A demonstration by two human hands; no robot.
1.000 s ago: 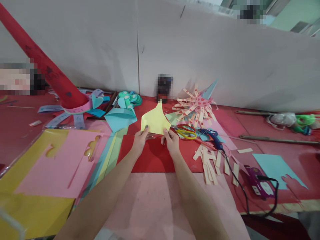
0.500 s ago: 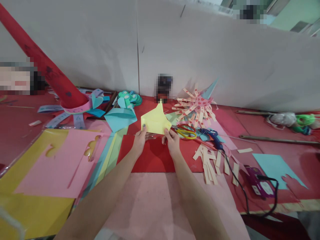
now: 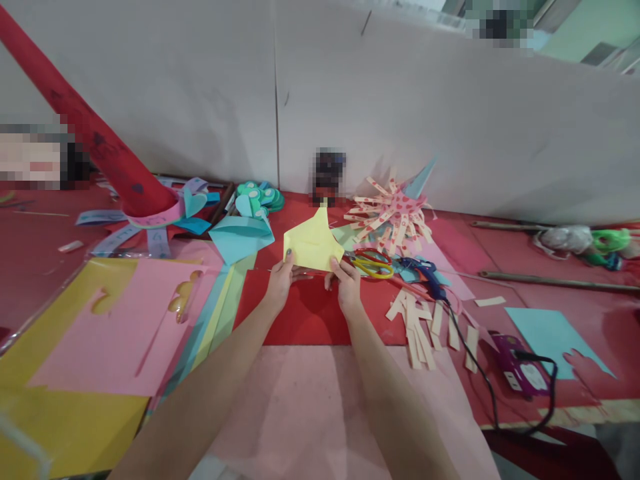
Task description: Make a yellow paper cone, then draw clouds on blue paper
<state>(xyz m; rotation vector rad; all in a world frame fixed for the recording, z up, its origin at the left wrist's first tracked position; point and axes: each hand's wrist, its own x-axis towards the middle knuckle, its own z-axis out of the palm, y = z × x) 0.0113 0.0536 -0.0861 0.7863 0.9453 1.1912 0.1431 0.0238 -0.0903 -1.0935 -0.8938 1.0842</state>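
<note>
Nearby, scissors (image 3: 373,264), glue gun (image 3: 425,275), paper strips (image 3: 425,328)

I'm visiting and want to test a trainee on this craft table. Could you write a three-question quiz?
1. What do the left hand and right hand hold between them?
2. True or false: the scissors lie left of the yellow folded paper.
3. What lies just beyond the cut paper strips: A glue gun, B ruler, C cup?

Key: 1 the yellow folded paper; 2 false; 3 A.
</note>
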